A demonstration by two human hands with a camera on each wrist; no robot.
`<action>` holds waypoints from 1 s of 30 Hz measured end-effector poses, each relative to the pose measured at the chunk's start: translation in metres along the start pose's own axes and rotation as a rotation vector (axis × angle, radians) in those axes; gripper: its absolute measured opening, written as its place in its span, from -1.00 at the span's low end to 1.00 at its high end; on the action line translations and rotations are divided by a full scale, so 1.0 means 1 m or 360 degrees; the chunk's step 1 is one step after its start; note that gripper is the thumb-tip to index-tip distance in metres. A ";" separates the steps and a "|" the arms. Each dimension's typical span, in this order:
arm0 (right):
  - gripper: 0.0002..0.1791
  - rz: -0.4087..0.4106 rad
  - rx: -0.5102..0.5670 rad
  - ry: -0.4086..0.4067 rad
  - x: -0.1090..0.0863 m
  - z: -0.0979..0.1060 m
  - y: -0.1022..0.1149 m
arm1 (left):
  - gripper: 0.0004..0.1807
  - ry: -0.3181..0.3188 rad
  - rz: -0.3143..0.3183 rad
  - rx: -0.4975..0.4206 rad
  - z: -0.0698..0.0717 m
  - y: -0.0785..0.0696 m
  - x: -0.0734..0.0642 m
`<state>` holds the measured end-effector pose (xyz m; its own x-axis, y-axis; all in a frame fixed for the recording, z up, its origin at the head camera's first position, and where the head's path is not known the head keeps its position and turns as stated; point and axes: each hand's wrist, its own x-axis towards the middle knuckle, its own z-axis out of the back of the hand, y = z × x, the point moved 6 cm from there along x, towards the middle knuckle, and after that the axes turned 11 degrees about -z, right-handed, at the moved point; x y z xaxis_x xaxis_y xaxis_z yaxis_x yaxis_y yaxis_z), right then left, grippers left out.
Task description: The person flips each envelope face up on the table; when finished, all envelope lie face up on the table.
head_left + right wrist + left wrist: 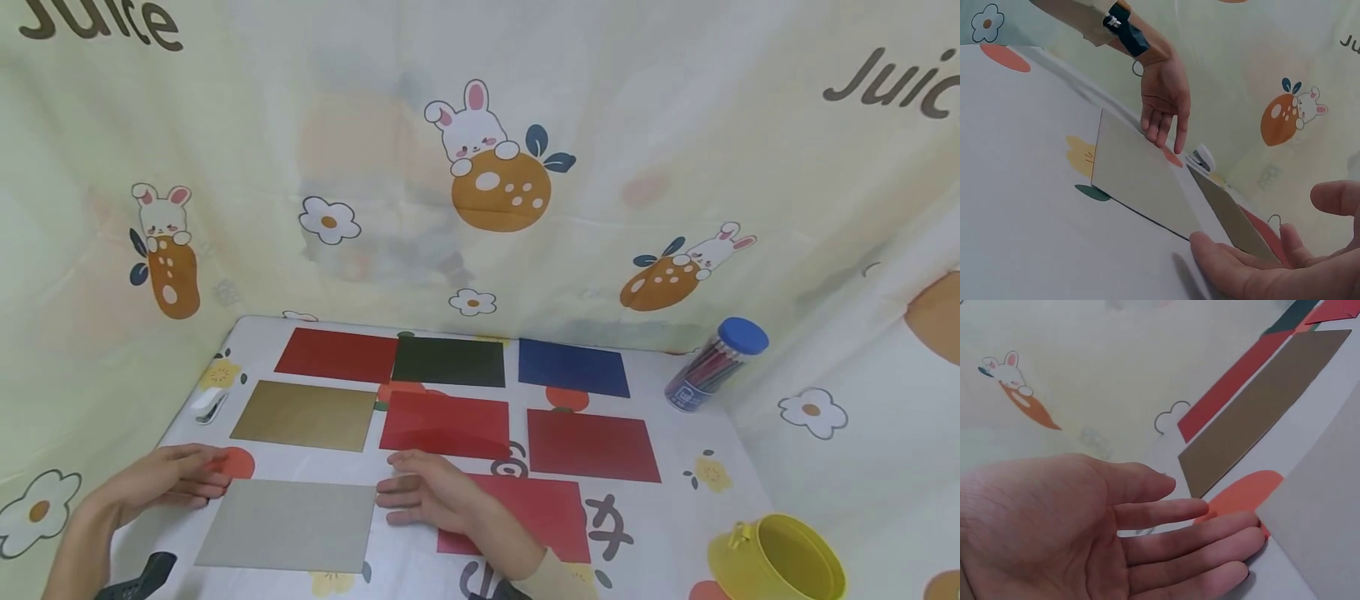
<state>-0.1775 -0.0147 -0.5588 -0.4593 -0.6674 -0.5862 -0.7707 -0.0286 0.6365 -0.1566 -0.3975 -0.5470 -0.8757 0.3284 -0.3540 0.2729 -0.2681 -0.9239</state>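
Observation:
A grey rectangular card [288,527] lies flat on the table between the two hands. At its left edge is my left hand [168,479], palm facing inward and fingers extended, the fingertips right by the card's upper left corner. My right hand [431,493] is at the opposite edge, its fingers spread and relaxed with the tips close to the upper right corner. Neither hand grips anything. Just beyond the grey card is a gold card [306,414], with a bright red card [446,425] to its right. Under my right forearm a pinkish-red card [543,512] is partly covered.
The back row has a dark red card [337,354], a dark green card [448,362] and a blue card [573,368]. Another red card [592,445] lies at right. A white stapler [210,406], a blue-lidded pencil tub [712,367] and a yellow bucket [738,558] stand near the sides.

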 end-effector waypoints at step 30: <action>-0.41 0.0269 0.0125 -0.0138 -0.003 0.008 0.016 | -0.32 -0.0066 -0.0251 -0.0039 -0.008 -0.006 0.010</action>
<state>-0.1927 -0.0071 -0.5511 -0.6190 -0.5909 -0.5174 -0.7098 0.1389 0.6906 -0.1641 -0.3853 -0.5458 -0.9240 0.3269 -0.1982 0.1397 -0.1939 -0.9710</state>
